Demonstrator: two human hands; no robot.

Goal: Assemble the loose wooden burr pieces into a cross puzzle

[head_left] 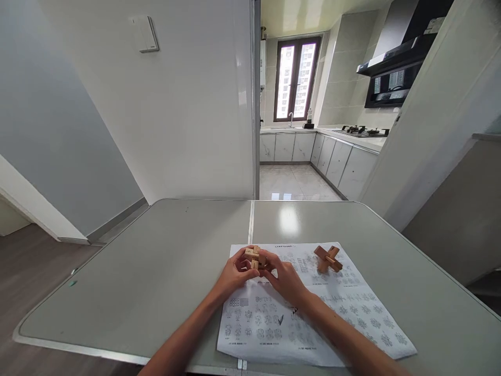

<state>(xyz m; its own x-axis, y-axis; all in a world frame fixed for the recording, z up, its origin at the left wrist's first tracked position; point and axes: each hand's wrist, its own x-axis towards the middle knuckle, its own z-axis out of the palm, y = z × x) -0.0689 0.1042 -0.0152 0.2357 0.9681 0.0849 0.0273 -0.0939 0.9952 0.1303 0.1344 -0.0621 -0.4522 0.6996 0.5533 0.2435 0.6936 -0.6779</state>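
A small light-wood interlocking puzzle [255, 257] is held between both my hands, just above a printed sheet. My left hand [236, 271] grips its left side, fingers behind and thumb in front. On the other side my right hand [282, 275] pinches the puzzle with thumb and fingers, hiding part of it. Under my hands lies the white instruction sheet [270, 305], covered with small diagrams and a few dark pen marks. A darker brown wooden cross-shaped puzzle [329, 259] rests on the sheet's upper right part.
The grey-green table [136, 292] has a pale metal edge and a seam down its middle. A green speck [72, 283] lies near its left edge. Behind the table stands a white wall [195, 104], with a kitchen counter [332, 136] beyond the doorway.
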